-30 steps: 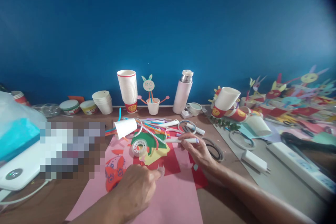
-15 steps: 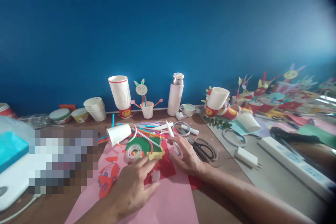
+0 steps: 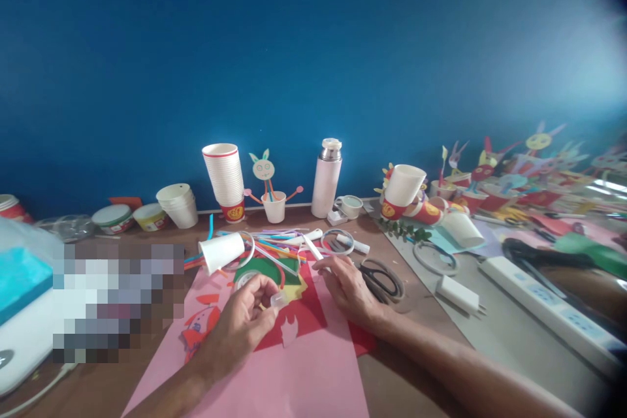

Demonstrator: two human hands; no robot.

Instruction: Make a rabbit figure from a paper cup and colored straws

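Note:
My left hand (image 3: pixel 245 317) is closed in a pinch over the papers. Between its thumb and fingers is a small translucent piece (image 3: pixel 279 301), its kind unclear. My right hand (image 3: pixel 349 287) grips a slim white stick (image 3: pixel 311 247) that points up and away to the left; its lower part is hidden by the fingers. Below the hands lies a pale pink paper cutout with pointed ends (image 3: pixel 289 332) on red paper (image 3: pixel 312 310). Partly hidden behind my left hand is a tape roll (image 3: pixel 243 278). Red paper cutouts (image 3: pixel 200 321) lie left of that hand, on pink paper (image 3: pixel 304 385).
A tipped paper cup (image 3: pixel 223 252) lies by several straws. Black-handled scissors (image 3: pixel 383 279) rest right of my right hand. Behind stand a tall cup stack (image 3: pixel 223 173), a cup with a paper figure (image 3: pixel 274 208) and a thermos (image 3: pixel 326 186). A power strip (image 3: pixel 553 304) lies at right.
My left hand has moved up and gone from spread fingers to a pinch on the small translucent piece, uncovering the pink cutout. My right hand has stayed close to its place; the stick leans further left.

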